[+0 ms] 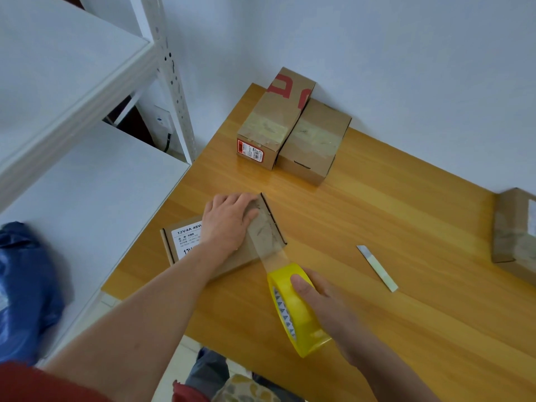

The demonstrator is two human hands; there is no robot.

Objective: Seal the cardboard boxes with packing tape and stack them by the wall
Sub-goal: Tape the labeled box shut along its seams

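A flat cardboard box (pixel 261 227) with a white label lies near the left edge of the wooden table (pixel 377 216). My left hand (pixel 226 221) presses flat on its top. A clear strip of tape (pixel 275 258) runs from the box lid down to a yellow tape roll (pixel 295 311), which my right hand (pixel 324 303) grips at the table's front. Two taped boxes stand side by side against the wall: one with red print (pixel 272 120) and a plain one (pixel 316 140).
A utility knife blade (pixel 377 268) lies on the table right of the roll. Another cardboard box (pixel 513 230) sits at the right edge. White metal shelving (pixel 87 181) stands on the left, with a blue bag (pixel 26 285) on its lower shelf.
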